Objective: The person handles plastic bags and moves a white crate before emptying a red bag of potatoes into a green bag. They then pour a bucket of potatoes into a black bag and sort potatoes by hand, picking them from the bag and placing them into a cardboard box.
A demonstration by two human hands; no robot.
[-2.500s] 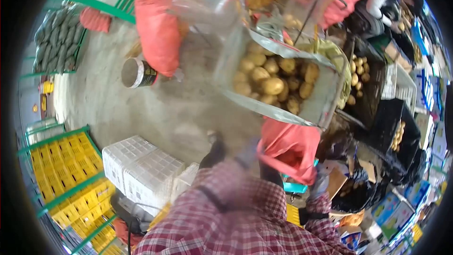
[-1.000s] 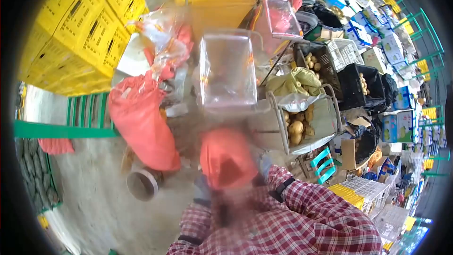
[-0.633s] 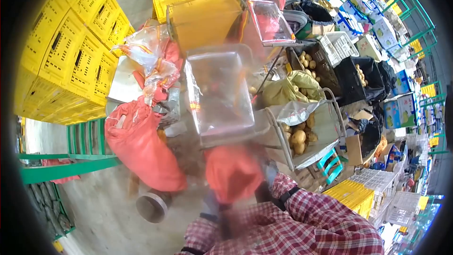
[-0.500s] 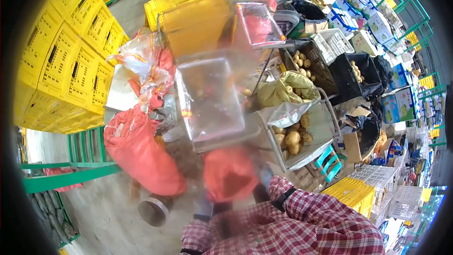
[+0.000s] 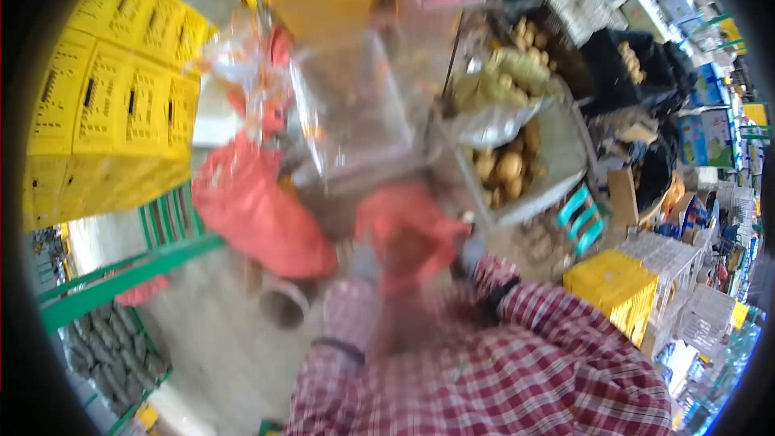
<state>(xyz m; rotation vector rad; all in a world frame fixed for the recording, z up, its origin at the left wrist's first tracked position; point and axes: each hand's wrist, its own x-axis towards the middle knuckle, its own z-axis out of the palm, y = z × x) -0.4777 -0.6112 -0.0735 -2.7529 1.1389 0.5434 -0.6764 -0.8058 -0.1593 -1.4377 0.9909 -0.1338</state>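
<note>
A red mesh bag (image 5: 408, 234) hangs between my hands, its middle blurred. My left hand (image 5: 367, 260), in a grey glove, is at the bag's left edge, smeared by motion. My right hand (image 5: 471, 252), also gloved, grips the bag's right upper edge. Just beyond the bag stands a clear plastic-lined tray (image 5: 351, 105). On the left a fuller red bag (image 5: 258, 214) leans near a round grey tub (image 5: 284, 303). Potatoes (image 5: 508, 167) lie in a metal-framed bin (image 5: 557, 153) on the right.
Yellow crates (image 5: 121, 105) are stacked at the left beside a green rail (image 5: 133, 278). A turquoise stool (image 5: 581, 220) and another yellow crate (image 5: 611, 287) stand at the right. Black-lined containers (image 5: 617, 73) are farther back.
The view has tilted, so the surroundings sit higher in the frame. My hands have moved up, and the red bag's top is spread wider toward my right hand.
</note>
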